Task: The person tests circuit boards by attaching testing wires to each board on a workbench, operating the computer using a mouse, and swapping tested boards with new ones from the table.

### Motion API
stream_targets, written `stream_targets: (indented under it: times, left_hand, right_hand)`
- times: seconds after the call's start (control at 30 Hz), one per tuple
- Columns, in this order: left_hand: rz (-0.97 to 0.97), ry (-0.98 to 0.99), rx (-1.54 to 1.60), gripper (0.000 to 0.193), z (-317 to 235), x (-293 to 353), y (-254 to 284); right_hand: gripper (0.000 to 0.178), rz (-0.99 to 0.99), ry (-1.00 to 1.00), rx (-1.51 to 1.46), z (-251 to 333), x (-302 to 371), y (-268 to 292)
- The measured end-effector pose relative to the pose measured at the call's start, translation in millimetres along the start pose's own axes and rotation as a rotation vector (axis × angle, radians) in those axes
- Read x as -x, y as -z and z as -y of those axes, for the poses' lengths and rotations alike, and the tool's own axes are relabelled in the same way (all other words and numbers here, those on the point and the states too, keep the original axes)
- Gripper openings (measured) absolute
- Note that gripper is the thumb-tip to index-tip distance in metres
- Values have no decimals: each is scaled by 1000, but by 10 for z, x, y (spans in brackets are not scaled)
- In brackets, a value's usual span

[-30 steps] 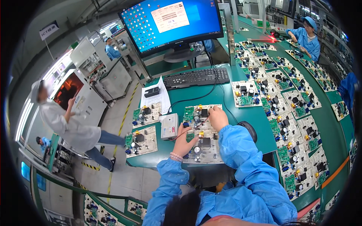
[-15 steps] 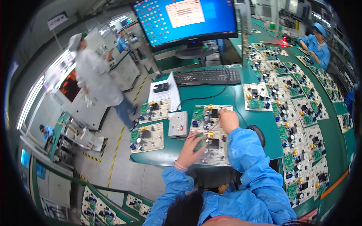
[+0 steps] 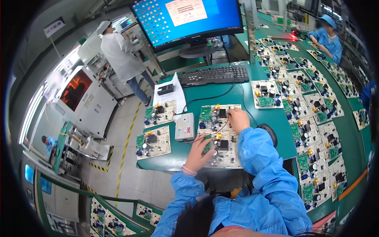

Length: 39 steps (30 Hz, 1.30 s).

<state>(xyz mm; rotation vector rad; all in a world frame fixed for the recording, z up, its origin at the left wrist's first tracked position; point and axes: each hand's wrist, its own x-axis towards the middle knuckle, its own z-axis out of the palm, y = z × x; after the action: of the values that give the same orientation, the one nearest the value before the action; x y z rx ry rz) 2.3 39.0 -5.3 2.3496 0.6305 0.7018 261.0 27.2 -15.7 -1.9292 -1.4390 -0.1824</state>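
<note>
Two cream circuit boards with green sections lie one behind the other in front of me, the far board and the near board. My left hand rests with fingers spread over the left edge of the near board. At the far board's right side, my right hand is closed in a pinch around the end of a thin reddish cable. That cable runs across the boards from a small grey box on the left. The fingers hide the cable's tip.
Behind the boards are a black keyboard and a monitor. A mouse sits by my right sleeve. Two more boards lie left; rows of boards fill the right side. A co-worker sits far right; a person in white stands left.
The whole view has shifted slightly. My hands stay over the same boards, the right one still pinching near the far board. The person in white has moved further away and to the right.
</note>
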Motion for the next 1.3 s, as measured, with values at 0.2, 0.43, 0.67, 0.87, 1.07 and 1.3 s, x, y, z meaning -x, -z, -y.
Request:
stream_targets:
  times: [0.2, 0.43, 0.67, 0.87, 1.07, 1.3]
  left_hand:
    - [4, 6, 16, 50, -13, -4, 15]
    - [-14, -11, 25, 48, 11, -9, 14]
    - [-16, -24, 5, 48, 29, -8, 9]
    - [-17, -12, -9, 48, -12, -5, 5]
    - [-11, -9, 14, 47, 9, 2, -2]
    - [-17, -11, 21, 48, 18, -11, -7]
  right_hand:
    - [8, -4, -5, -1, -4, 25, -4]
    - [10, -12, -2, -4, 18, 39, 26]
    - [10, -23, 6, -10, 12, 44, -3]
    - [10, -24, 5, -14, 3, 54, 8]
    - [9, -13, 15, -3, 32, 54, 48]
    - [10, -5, 12, 1, 33, 37, 50]
